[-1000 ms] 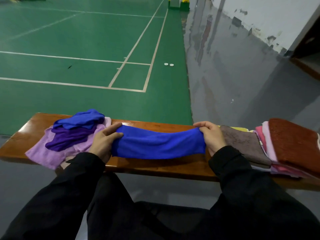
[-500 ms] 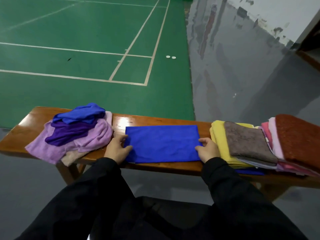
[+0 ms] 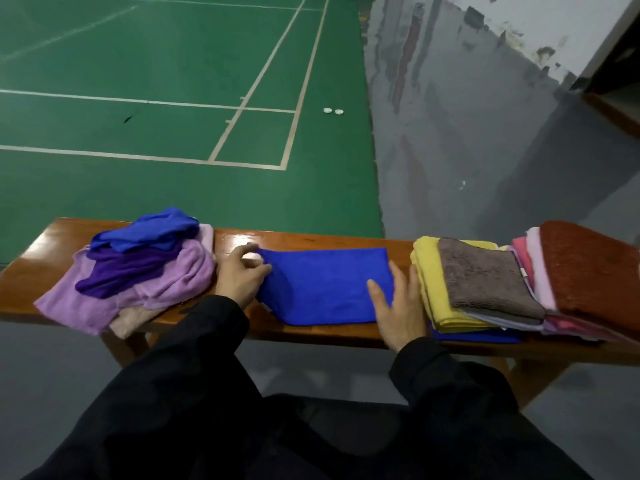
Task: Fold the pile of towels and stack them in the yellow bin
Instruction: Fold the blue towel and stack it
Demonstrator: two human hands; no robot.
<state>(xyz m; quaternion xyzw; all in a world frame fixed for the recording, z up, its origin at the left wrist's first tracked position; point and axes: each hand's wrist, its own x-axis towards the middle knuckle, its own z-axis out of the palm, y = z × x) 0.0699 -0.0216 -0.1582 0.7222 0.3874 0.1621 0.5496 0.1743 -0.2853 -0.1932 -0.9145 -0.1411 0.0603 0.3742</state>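
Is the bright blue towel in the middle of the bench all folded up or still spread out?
Spread flat, maybe folded once. The blue towel lies as one smooth rectangle on the bench; layers cannot be told.

Rust-red towel (image 3: 592, 268): right side cut off by the frame edge.
Pink towels (image 3: 530, 268) beneath it: mostly covered; number cannot be told.
Blue towel (image 3: 478, 336) under the yellow stack (image 3: 429, 289): only an edge shows.
Left hand (image 3: 239, 275): fingertips blurred.
Wooden bench (image 3: 311, 239): right end out of frame.
Beige cloth (image 3: 133, 318): largely buried under the unfolded pile (image 3: 138, 268).
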